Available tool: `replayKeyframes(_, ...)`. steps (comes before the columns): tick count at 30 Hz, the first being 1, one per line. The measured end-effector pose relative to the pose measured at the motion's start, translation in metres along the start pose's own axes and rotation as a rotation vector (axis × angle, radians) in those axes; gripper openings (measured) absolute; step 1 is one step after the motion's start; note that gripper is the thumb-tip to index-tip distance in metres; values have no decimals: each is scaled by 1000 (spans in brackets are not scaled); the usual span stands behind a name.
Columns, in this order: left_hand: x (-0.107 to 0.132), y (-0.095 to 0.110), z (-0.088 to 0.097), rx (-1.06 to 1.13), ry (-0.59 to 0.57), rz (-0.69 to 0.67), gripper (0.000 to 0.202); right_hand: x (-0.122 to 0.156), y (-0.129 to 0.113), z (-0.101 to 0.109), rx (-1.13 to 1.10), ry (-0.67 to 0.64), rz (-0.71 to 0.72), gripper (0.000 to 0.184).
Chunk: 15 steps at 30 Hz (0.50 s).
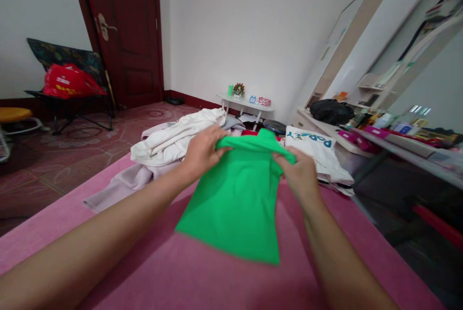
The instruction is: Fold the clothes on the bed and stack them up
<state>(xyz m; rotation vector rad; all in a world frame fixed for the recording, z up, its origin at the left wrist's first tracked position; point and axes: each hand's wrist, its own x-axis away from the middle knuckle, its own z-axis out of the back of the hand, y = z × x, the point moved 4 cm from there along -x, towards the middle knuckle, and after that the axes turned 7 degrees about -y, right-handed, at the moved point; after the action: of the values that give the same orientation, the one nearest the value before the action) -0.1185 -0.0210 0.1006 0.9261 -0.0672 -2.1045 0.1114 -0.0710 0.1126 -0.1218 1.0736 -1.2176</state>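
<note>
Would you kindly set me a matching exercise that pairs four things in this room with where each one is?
1. green shirt
2. red bag
3. white T-shirt
4. yellow stool

A. on the dark chair
B. far left, on the floor
C. held by left hand and right hand
D. at the pink bed's right edge

Pairs: 1-C, 2-A, 3-D, 4-B

Fingertips of left hand (202,153) and right hand (300,175) tucked out of sight under the folded top edge of the green shirt (238,199). Cut off at the bottom edge, both forearms (108,237). Cropped at the left, a yellow stool (12,114). Too tiny to identify, small items (253,99) on the white side table (237,102). Blurred at right, a cluttered shelf (398,131).
</note>
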Motion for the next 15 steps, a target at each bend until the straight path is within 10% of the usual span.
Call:
replayKeyframes(3,-5,23,31,27,371,-224,26,-5,-32,27,90,335,181,19)
replayKeyframes(6,-2,22,26,44,316,-271,30,-9,-33,33,210,231,272,13)
replayKeyframes(11,18,-4,-23,130,-640,-161,28,6,13,1,324,-922,-28,14)
replayKeyframes(15,35,-12,-30,328,-1083,48,14,14,27,-2,254,-1022,-188,31)
